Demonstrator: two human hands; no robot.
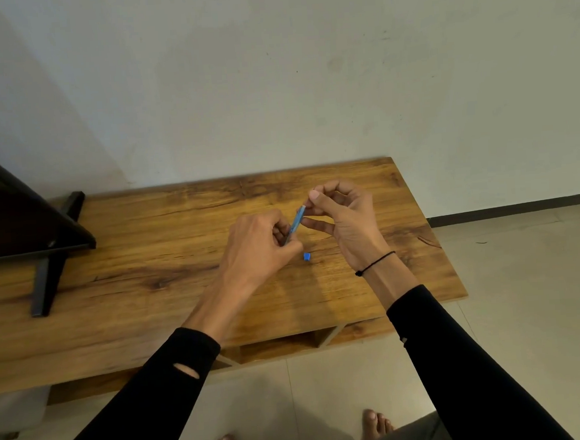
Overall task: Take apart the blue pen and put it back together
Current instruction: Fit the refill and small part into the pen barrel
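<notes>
The blue pen (296, 222) is held slanted above the wooden table (168, 262), between both hands. My left hand (261, 247) grips its lower end, which the fingers hide. My right hand (345, 216) pinches the pen's upper end between thumb and fingertips. A small blue pen piece (306, 256) lies loose on the table just below the hands. I cannot tell whether anything sits inside the pen barrel.
A dark screen on a black stand (50, 271) occupies the table's left part. The table's right edge (449, 263) is near my right wrist. A pale wall rises behind; tiled floor and my bare feet lie below.
</notes>
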